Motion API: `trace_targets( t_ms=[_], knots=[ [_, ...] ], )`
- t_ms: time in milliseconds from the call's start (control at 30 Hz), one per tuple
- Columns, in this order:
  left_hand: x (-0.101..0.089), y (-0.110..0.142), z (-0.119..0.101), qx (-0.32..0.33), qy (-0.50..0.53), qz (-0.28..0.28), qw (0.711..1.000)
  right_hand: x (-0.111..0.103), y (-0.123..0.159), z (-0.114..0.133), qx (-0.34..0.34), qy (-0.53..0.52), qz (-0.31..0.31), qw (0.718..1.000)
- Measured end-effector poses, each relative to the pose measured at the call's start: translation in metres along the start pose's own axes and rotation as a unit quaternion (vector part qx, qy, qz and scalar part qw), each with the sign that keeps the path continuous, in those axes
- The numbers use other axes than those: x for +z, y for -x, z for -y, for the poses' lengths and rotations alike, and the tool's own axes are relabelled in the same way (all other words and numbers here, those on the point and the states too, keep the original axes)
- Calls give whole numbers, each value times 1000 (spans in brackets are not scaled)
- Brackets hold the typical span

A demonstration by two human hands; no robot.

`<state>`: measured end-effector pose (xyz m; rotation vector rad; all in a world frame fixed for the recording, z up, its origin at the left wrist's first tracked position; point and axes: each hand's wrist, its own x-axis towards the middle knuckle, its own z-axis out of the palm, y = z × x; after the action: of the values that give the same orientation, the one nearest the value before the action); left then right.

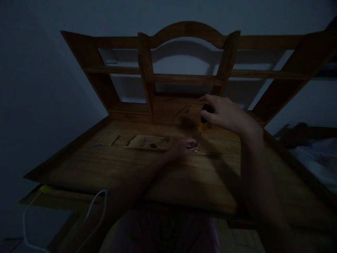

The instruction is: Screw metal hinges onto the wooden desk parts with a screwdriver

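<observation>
My right hand [223, 112] is closed round the black and yellow handle of a screwdriver [202, 126], which stands tilted with its shaft pointing down. Low over the desktop, my left hand [184, 147] has its fingers pinched together right at the screwdriver's tip. What those fingers hold is too small and dark to make out. A small shiny metal piece [196, 151] shows just below the fingertips. Under and beside my left hand lies a flat wooden board [150, 141] with a rough, stained surface and a dark hole.
The wooden desk [105, 168] carries a shelf unit [184, 80] along its back. A small wood piece [108, 138] and a thin bluish item [96, 145] lie at left. A white cable [104, 200] hangs at the front left. Light-coloured cloth or plastic [316, 158] lies beyond the right edge.
</observation>
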<state>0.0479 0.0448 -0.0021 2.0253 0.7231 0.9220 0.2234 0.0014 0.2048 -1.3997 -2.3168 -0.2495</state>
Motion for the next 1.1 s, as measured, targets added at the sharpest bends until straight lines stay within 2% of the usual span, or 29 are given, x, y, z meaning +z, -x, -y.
trace_targets(
  t_ms=[167,400,500,833,1100],
  knots=[
    [0,1,-3,-13,22,5,1000,-4,0,-3,-26,-35,17,999],
    [0,1,-3,-6,15,2,1000,0,0,1,30,37,-6,999],
    [0,0,-2,-2,15,4,1000,-1,1,4,39,23,3,999],
    [0,-1,-2,-6,17,4,1000,-1,0,3,-20,-40,18,999],
    [1,-2,3,-13,8,8,1000,4,1,-1,37,0,4,999]
  ],
)
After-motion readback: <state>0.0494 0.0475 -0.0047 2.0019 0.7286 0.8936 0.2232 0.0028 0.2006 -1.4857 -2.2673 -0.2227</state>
